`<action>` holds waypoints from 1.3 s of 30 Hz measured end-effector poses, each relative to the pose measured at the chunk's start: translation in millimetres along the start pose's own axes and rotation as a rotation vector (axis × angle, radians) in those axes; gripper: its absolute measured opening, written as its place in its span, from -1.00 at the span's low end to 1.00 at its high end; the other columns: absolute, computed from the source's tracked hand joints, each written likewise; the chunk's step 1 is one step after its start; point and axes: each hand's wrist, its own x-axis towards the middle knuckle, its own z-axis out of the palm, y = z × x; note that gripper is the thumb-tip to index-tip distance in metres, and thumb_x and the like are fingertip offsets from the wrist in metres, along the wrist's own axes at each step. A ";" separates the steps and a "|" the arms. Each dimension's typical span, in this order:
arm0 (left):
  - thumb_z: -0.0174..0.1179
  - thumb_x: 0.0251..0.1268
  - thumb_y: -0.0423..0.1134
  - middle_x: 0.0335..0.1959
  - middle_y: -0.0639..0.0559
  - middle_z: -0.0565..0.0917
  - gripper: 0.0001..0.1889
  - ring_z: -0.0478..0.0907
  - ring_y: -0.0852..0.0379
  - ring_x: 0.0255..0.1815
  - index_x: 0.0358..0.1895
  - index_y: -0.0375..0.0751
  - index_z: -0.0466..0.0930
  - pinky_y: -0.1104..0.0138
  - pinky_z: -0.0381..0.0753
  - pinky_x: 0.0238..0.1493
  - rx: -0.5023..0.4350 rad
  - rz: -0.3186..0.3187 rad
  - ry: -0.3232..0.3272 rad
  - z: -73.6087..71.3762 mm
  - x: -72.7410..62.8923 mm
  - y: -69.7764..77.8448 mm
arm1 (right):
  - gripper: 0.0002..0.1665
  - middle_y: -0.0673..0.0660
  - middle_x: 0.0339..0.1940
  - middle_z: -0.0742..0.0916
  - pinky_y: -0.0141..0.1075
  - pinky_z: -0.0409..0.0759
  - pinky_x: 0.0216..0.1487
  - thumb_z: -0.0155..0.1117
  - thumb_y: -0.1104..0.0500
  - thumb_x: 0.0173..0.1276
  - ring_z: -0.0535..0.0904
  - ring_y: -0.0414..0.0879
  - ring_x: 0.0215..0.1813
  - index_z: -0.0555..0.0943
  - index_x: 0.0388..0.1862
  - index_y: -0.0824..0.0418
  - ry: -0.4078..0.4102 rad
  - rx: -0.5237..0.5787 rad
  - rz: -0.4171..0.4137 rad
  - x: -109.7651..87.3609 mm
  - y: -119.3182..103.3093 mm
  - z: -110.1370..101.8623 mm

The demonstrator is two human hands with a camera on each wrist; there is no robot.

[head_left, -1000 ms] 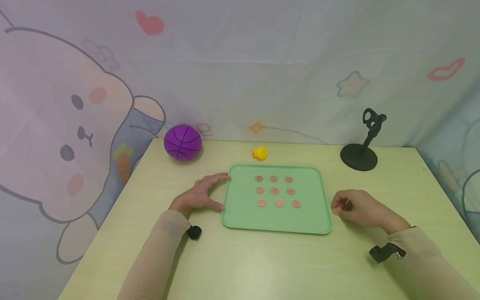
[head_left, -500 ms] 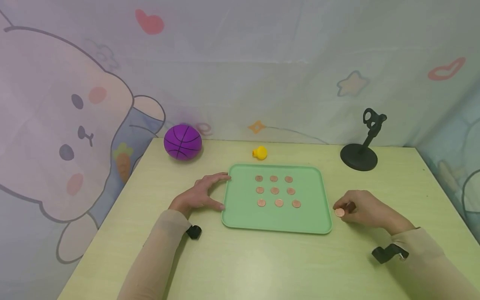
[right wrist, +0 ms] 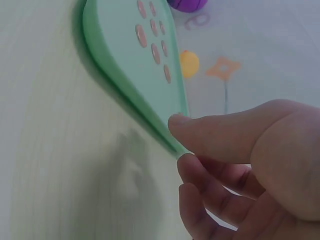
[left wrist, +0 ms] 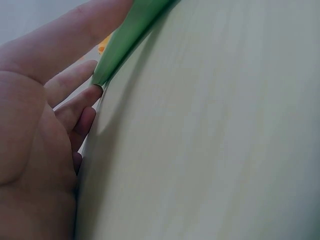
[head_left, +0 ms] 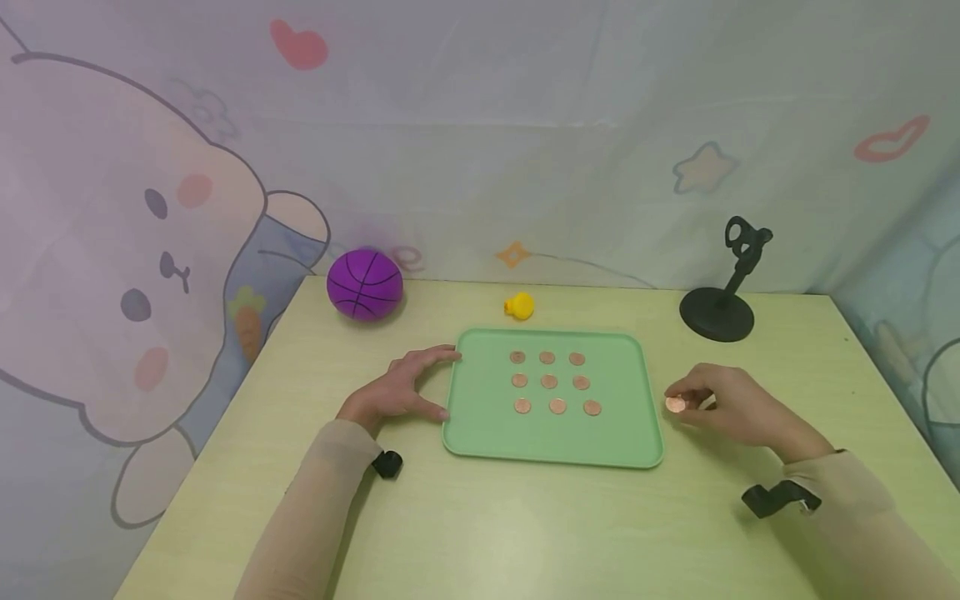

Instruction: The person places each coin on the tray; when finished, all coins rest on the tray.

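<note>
My right hand [head_left: 723,404] pinches a copper-coloured coin [head_left: 676,404] between thumb and fingers, just off the right side of a green tray [head_left: 480,429]. The coin's flat face shows in the head view, while the right wrist view hides most of it. On the tray, several matching coins [head_left: 549,382] lie flat and apart in a square grid of rows. My left hand [head_left: 397,390] rests at the tray's left side, its thumb and a fingertip touching the rim. In the left wrist view its fingers [left wrist: 75,107] reach along the tray's edge.
Behind the tray a small yellow toy [head_left: 521,306] lies on the pale wooden table [head_left: 525,533]. At the back left sits a purple ball [head_left: 365,285] with basketball lines. A black stand [head_left: 717,314] is at the back right, before a printed cloth backdrop.
My right hand has lifted the coin from low beside the tray, turning its face into sight and then moving slightly away from me. The left hand and the tray's coins stay put.
</note>
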 end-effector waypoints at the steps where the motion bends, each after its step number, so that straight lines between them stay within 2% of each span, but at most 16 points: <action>1: 0.70 -0.10 0.02 0.70 0.18 0.14 0.05 -0.04 -0.10 0.67 0.58 0.24 0.36 -0.18 -0.24 0.59 0.001 0.002 0.000 -0.1 0.2 -0.2 | -0.76 -0.12 -0.31 0.69 -0.32 0.72 -0.25 0.54 0.26 0.34 0.66 -0.31 -0.26 0.80 -0.03 0.22 0.001 0.012 -0.008 2.1 -1.1 1.6; 8: 0.69 -0.08 0.04 0.70 0.16 0.15 0.05 -0.02 -0.10 0.67 0.58 0.21 0.35 -0.16 -0.24 0.60 0.016 0.018 -0.003 -0.4 1.8 -2.6 | -0.73 -0.09 -0.30 0.69 -0.33 0.73 -0.28 0.55 0.35 0.27 0.67 -0.29 -0.28 0.81 -0.04 0.23 -0.015 0.068 -0.075 24.0 -14.8 20.7; 14: 0.69 -0.09 0.03 0.70 0.13 0.17 0.05 -0.01 -0.12 0.67 0.58 0.20 0.36 -0.19 -0.21 0.59 0.014 0.031 0.005 -0.1 2.2 -2.6 | -0.79 -0.05 -0.27 0.71 -0.32 0.72 -0.26 0.53 0.31 0.31 0.65 -0.27 -0.27 0.83 -0.08 0.16 -0.059 0.060 -0.120 49.2 -37.5 43.7; 20: 0.69 -0.08 0.02 0.70 0.14 0.17 0.03 0.00 -0.12 0.67 0.57 0.19 0.37 -0.20 -0.21 0.59 0.007 0.031 0.008 0.4 1.8 -2.9 | -0.83 -0.07 -0.27 0.73 -0.30 0.70 -0.19 0.46 0.30 0.36 0.63 -0.26 -0.29 0.83 -0.12 0.11 -0.109 0.056 -0.212 71.6 -62.7 71.2; 23: 0.69 -0.07 0.01 0.70 0.12 0.17 0.03 -0.02 -0.15 0.67 0.57 0.20 0.37 -0.24 -0.21 0.58 -0.004 0.027 0.009 0.8 1.7 -3.0 | -0.85 -0.11 -0.33 0.72 -0.32 0.64 -0.20 0.45 0.32 0.35 0.60 -0.20 -0.30 0.82 -0.22 0.07 -0.112 0.051 -0.260 80.2 -77.7 83.0; 26: 0.70 -0.07 0.01 0.70 0.14 0.16 0.03 -0.04 -0.15 0.67 0.57 0.23 0.36 -0.25 -0.22 0.58 -0.006 0.012 0.008 0.5 0.9 -1.8 | -0.78 -0.16 -0.49 0.61 -0.36 0.50 -0.27 0.42 0.33 0.34 0.45 -0.21 -0.39 0.74 -0.40 0.01 -0.120 0.004 -0.291 89.1 -90.4 92.7; 28: 0.69 -0.07 0.01 0.70 0.14 0.16 0.03 -0.04 -0.15 0.68 0.57 0.23 0.36 -0.24 -0.23 0.59 -0.001 0.013 0.007 0.2 0.9 -1.1 | -0.73 -0.18 -0.58 0.50 -0.38 0.41 -0.33 0.40 0.33 0.33 0.33 -0.27 -0.47 0.67 -0.48 -0.01 -0.133 -0.026 -0.283 93.7 -97.3 98.0; 31: 0.69 -0.07 0.02 0.70 0.15 0.16 0.03 -0.04 -0.12 0.68 0.58 0.24 0.36 -0.22 -0.22 0.59 0.008 0.014 0.006 -0.1 1.1 -1.0 | -0.72 -0.19 -0.65 0.43 -0.39 0.39 -0.34 0.39 0.30 0.33 0.22 -0.35 -0.54 0.64 -0.51 -0.03 -0.161 -0.049 -0.247 97.9 -104.7 104.2; 36: 0.69 -0.07 0.04 0.70 0.15 0.15 0.04 -0.03 -0.11 0.68 0.58 0.24 0.35 -0.21 -0.19 0.58 0.009 0.014 0.006 0.0 0.8 -2.0 | -0.86 -0.21 -0.53 0.67 -0.37 0.57 -0.28 0.45 0.26 0.36 0.35 -0.39 -0.56 0.77 -0.35 0.02 -0.192 -0.036 -0.204 98.0 -110.6 110.2; 39: 0.69 -0.08 0.04 0.70 0.11 0.16 0.04 -0.02 -0.15 0.67 0.58 0.21 0.36 -0.25 -0.18 0.57 0.001 0.023 0.007 0.0 0.2 -2.2 | -0.87 -0.17 -0.56 0.67 -0.37 0.57 -0.26 0.46 0.26 0.37 0.35 -0.38 -0.58 0.76 -0.34 0.03 -0.200 -0.016 -0.191 97.3 -111.4 112.2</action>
